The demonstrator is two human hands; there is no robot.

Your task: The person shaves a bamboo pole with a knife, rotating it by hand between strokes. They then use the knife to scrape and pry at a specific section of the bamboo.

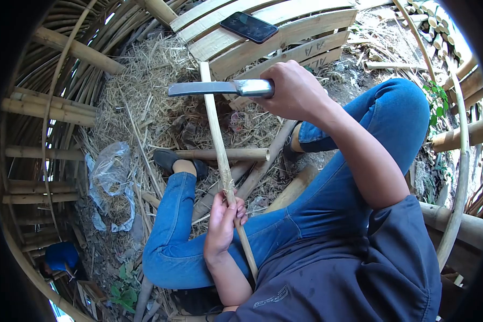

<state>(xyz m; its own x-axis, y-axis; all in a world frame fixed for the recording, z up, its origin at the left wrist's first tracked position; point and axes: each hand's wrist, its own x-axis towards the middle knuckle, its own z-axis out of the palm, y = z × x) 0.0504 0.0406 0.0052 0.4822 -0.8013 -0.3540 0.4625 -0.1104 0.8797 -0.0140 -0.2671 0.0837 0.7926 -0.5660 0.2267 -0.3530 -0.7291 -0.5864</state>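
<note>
My left hand (222,222) is closed around a long split bamboo strip (217,137), which runs from against my body up toward the wooden slats. Its pale surface has a rough node just above my fingers. My right hand (298,91) grips the handle of a large knife (201,88) with a broad blade. The blade points left and crosses over the strip near its far end. Below that, the strip passes over a bamboo pole (236,154) lying on the ground between my feet.
A phone (249,27) lies on a slatted wooden crate (295,35) in front. Shavings (145,75) cover the ground, with a clear plastic bag (111,169) at left. Bamboo poles (461,222) frame the right side; cut bamboo is stacked at far right.
</note>
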